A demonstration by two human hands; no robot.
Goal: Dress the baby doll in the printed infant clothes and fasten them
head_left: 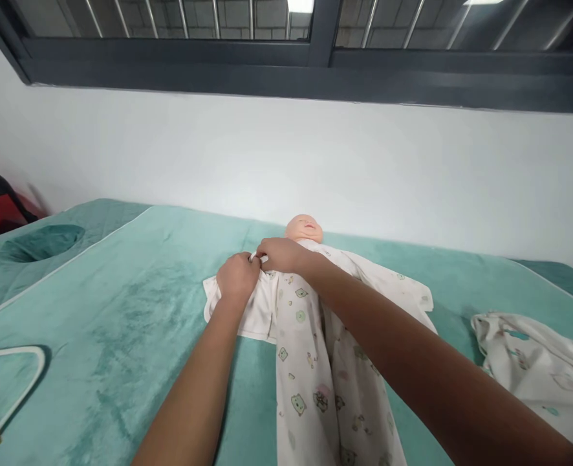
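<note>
A baby doll lies on its back on a teal padded table, dressed in a white printed garment that spreads toward me. My left hand is closed, pinching the garment's edge near the doll's shoulder. My right hand is closed too, pinching a small white tie or strip of the garment right beside the left hand, just below the doll's chin. Both forearms reach in from the bottom of the view.
A second crumpled printed cloth lies at the right. A white hanger rests at the left edge. A round face hole sits in the table's far left. A white wall rises behind, with a dark window above.
</note>
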